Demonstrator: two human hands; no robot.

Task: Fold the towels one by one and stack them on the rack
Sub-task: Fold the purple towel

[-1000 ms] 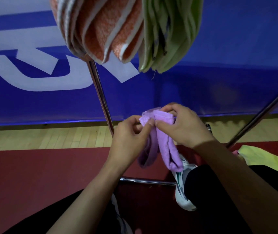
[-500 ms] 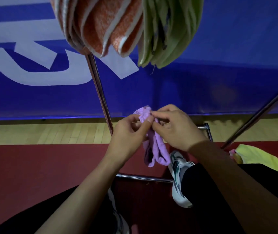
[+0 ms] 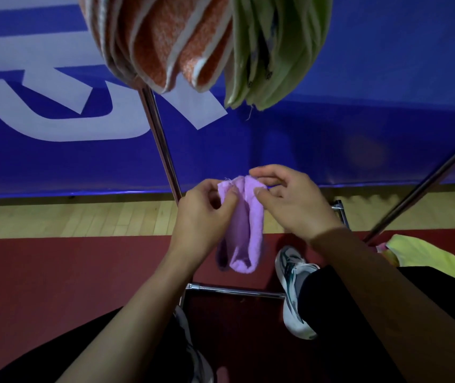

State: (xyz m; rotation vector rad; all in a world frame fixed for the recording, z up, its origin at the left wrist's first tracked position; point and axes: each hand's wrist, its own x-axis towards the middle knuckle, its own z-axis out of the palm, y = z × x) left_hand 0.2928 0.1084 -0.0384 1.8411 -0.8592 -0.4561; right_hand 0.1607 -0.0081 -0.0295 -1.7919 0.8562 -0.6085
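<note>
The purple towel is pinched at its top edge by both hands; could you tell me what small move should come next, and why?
Probably lift the purple towel up toward the rack. It already hangs doubled over, with the left hand and right hand pinching its top corners together, and folded orange towels and green towels already hang overhead.

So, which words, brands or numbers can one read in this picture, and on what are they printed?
Blue banner: large white letters, cropped by the frame and partly hidden by the hanging towels; no whole word reads.
Green towels: small dark marks, too blurred to read.
Sneaker: no readable brand.
</note>
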